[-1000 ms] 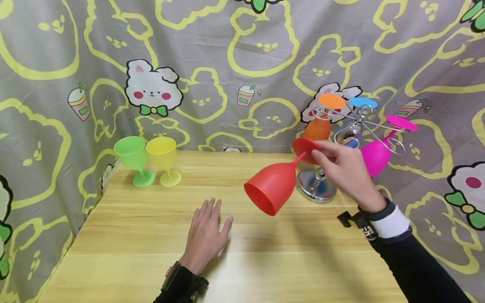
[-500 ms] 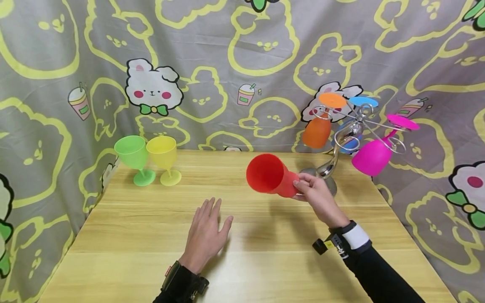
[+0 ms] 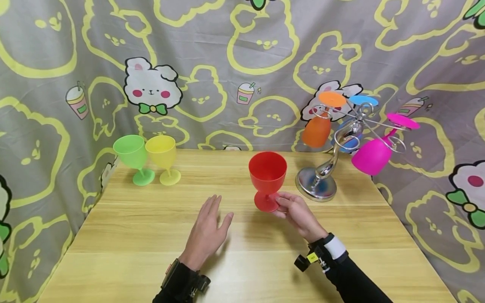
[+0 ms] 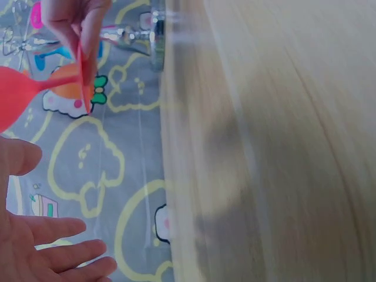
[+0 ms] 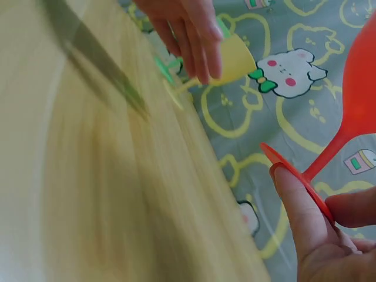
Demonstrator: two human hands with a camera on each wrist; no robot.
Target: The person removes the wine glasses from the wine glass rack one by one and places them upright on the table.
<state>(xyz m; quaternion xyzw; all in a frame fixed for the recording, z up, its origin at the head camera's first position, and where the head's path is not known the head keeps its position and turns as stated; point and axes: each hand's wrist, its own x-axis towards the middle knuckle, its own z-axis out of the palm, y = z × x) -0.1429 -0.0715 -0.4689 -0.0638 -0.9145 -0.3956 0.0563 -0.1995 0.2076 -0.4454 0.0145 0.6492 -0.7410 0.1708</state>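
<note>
A red plastic goblet (image 3: 267, 172) is held upright in the head view, bowl up. My right hand (image 3: 299, 213) pinches its round foot between thumb and fingers; in the right wrist view the goblet's foot (image 5: 294, 176) is off the table. To its left, my left hand (image 3: 204, 231) is held over the table with straight fingers and nothing in it. Back left, a green goblet (image 3: 130, 151) and a yellow goblet (image 3: 162, 153) stand upright side by side. On the metal rack (image 3: 333, 155), orange (image 3: 316, 130), blue (image 3: 363, 101) and pink goblets (image 3: 373, 156) hang upside down.
The rack's round chrome base (image 3: 316, 185) rests on the wooden table (image 3: 132, 252), right of the red goblet, its curved arms spreading above. A patterned grey curtain (image 3: 208, 42) closes off the back and sides.
My right hand has brought the red goblet down and left, away from the rack, and turned it from mouth-down to upright. My left hand has barely moved.
</note>
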